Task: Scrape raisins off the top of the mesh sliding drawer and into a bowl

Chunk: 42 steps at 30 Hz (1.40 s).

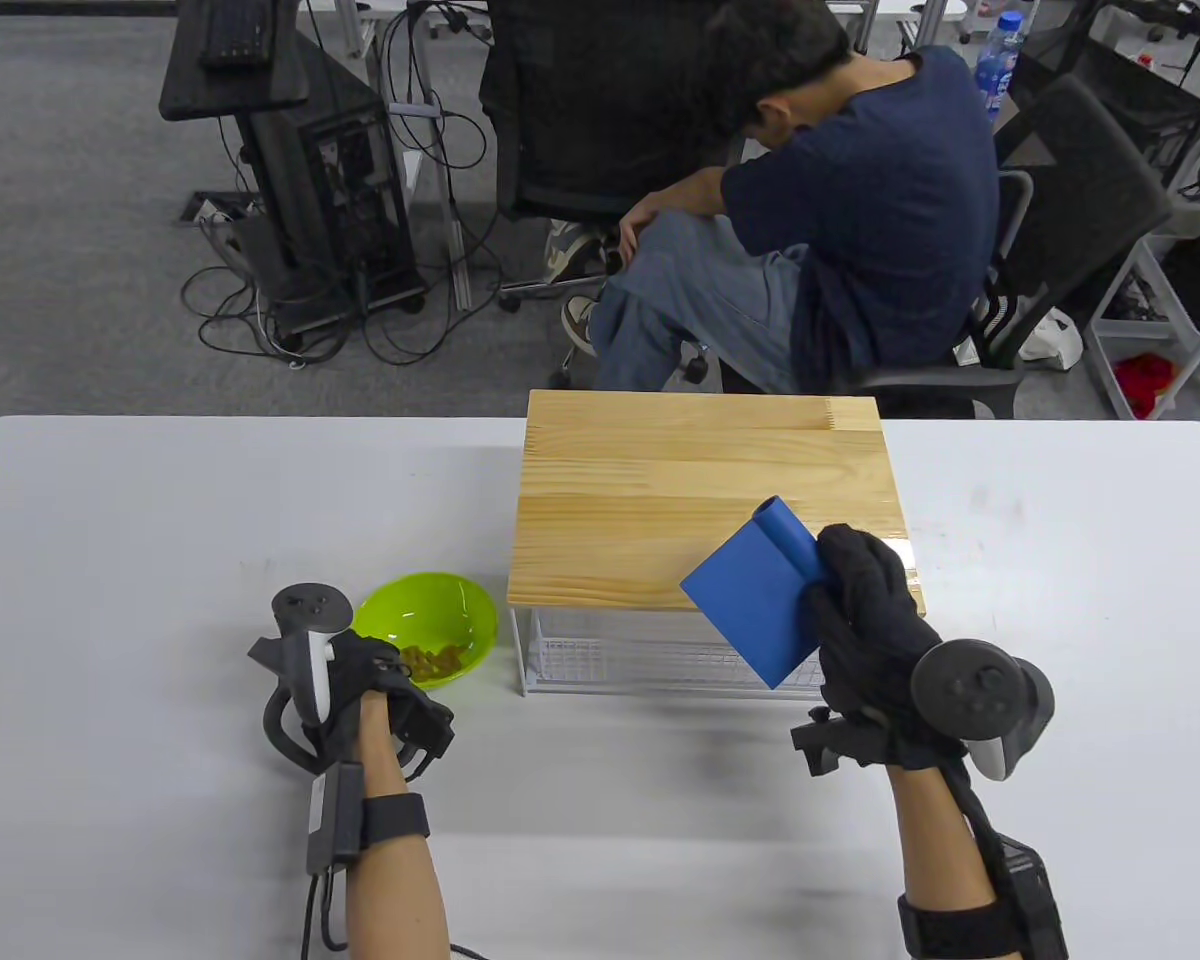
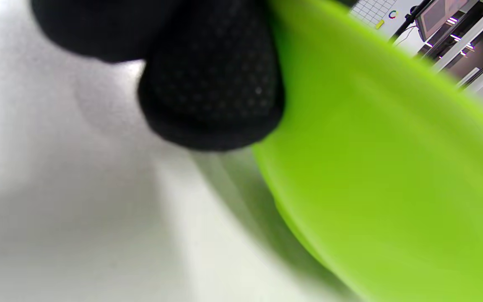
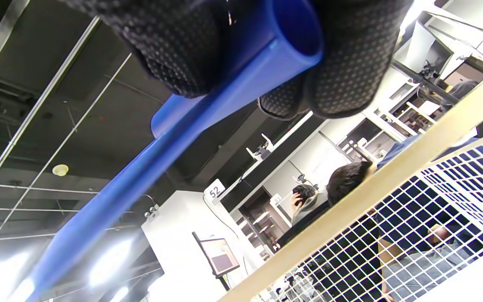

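Observation:
A white mesh drawer (image 1: 660, 655) with a bare wooden top (image 1: 700, 490) stands mid-table; its mesh side (image 3: 434, 209) fills the right wrist view's lower right. My right hand (image 1: 860, 630) grips a blue scraper (image 1: 760, 600) by its rolled handle (image 3: 283, 46), blade raised over the top's front right corner. A lime green bowl (image 1: 430, 625) with brown raisins (image 1: 435, 660) inside sits on the table to the drawer's left. My left hand (image 1: 385, 690) holds the bowl's near rim, fingertip (image 2: 212, 92) against the bowl's outer wall (image 2: 384, 167).
The white table (image 1: 140, 560) spreads wide to the left and in front of the drawer. A seated person (image 1: 810, 230) on an office chair is just beyond the far edge, behind the drawer. Desks and cables stand further back.

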Available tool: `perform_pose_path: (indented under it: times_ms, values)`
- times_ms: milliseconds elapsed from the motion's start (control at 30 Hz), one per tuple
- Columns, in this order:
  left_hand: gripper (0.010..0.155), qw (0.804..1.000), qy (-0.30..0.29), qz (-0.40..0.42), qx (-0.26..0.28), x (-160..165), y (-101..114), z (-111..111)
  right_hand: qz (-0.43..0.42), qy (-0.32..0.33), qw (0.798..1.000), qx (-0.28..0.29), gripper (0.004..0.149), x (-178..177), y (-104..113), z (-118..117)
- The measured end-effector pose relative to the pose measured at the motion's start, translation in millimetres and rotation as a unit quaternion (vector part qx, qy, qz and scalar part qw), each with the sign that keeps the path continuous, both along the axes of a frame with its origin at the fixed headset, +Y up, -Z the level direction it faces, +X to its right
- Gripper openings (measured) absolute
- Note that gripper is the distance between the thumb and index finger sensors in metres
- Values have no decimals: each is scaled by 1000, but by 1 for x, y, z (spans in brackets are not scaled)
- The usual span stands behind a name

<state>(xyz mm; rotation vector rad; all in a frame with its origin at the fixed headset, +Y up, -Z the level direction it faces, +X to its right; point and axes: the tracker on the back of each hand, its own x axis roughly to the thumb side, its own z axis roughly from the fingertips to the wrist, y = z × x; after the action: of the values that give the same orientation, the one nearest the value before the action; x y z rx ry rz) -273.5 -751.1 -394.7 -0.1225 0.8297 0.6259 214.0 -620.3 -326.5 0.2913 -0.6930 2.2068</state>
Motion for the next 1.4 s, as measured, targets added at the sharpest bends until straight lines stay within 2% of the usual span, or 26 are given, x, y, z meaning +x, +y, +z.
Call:
perform_pose_path:
  times_ms: [100,133,200,267,333,367,433,533,600,667,733,767,833,900,967,1067,1233,1333,1400]
  values:
    - [52,999,-16,-6,-29,-3,-5,6,0,4,1000,-4,56,-1,1,0]
    - [53,1000,-18,-3,-23,-4,-4,9,1,5,1000,-3,56,-2,1,1]
    - [61,999,-16,5,-29,-3,4,13,2,7,1000,-1,56,-3,2,2]
    - [68,998,-45,-29,-20,4,27,19,1,8,1000,2,56,-3,4,3]
    - [71,990,-92,-79,71,26,68,31,-4,5,1000,6,56,1,7,5]
    - [72,985,-116,-81,102,36,80,35,-7,2,1000,7,56,3,8,6]
    - [73,956,-214,-88,181,80,116,55,-18,-10,1000,13,56,11,10,7]
    - [74,907,-336,-141,211,137,137,80,-26,-30,999,18,56,22,13,9]
    - [75,858,-418,-202,220,183,131,94,-27,-49,998,26,56,32,16,12]
    - [75,827,-471,-220,215,208,115,99,-19,-72,997,36,56,40,18,14]
    - [76,792,-516,-234,227,232,88,103,-6,-112,993,46,56,56,21,18]
    - [76,770,-537,-249,239,241,76,106,-8,-140,989,47,56,66,22,20]
    - [75,744,-559,-269,249,251,60,110,-31,-206,977,44,55,86,19,24]
    - [76,736,-573,-282,225,257,48,111,-36,-265,963,36,55,105,14,26]
    - [76,727,-591,-286,202,260,38,111,-33,-316,948,-2,55,125,4,23]
    - [75,721,-606,-284,181,261,28,108,-37,-366,927,-72,55,146,-28,10]
    - [75,722,-611,-281,162,260,22,106,16,-396,887,-237,55,157,-89,-13]
    - [75,726,-612,-268,165,259,24,106,51,-407,864,-293,54,159,-106,-20]
    - [74,733,-605,-260,171,257,29,105,75,-412,855,-304,54,160,-114,-23]
